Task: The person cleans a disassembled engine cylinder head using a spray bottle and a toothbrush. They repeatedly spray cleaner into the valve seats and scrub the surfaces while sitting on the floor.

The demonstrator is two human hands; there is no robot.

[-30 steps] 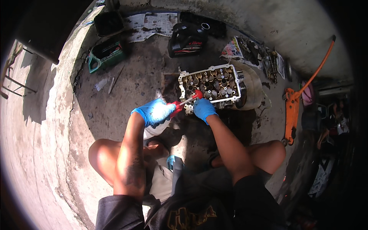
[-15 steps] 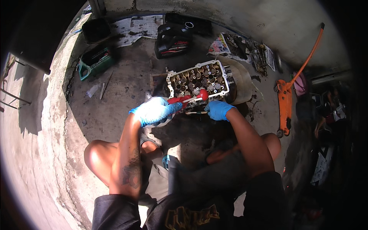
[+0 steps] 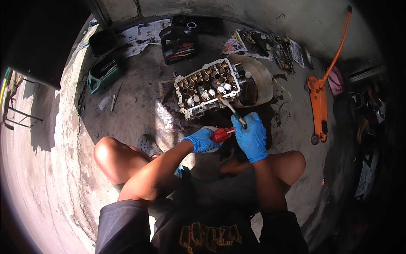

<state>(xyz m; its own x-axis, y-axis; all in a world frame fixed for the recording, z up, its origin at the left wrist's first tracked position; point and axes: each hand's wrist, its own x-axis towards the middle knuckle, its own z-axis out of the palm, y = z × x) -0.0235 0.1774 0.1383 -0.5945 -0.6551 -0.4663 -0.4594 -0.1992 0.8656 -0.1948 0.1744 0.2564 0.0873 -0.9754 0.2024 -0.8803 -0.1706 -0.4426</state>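
1. Near the left edge of the grey concrete floor, a green, open-topped plastic container lies just in front of a black, open plastic tray.
2. Along the floor's far edge, stained printed newspaper lies behind a black plastic jug.
3. The left hand, in a blue glove, is closed around a red plastic handle with a thin pale shaft pointing at the right hand. A rounded whitish body shows below this hand; whether it joins the handle I cannot tell.
4. The silver-rimmed, oil-browned metal cylinder head sits mid-floor, beyond both hands, tilted slightly up at its right end.
5. The right hand, also blue-gloved, has its fingers wrapped around a slim green-and-white brush, its tip at the cylinder head's near edge.
6. A tan, rounded pan lies beside the cylinder head's right end.
7. Toward the floor's right edge stands an orange metal floor jack, its long handle leaning up and rightward.
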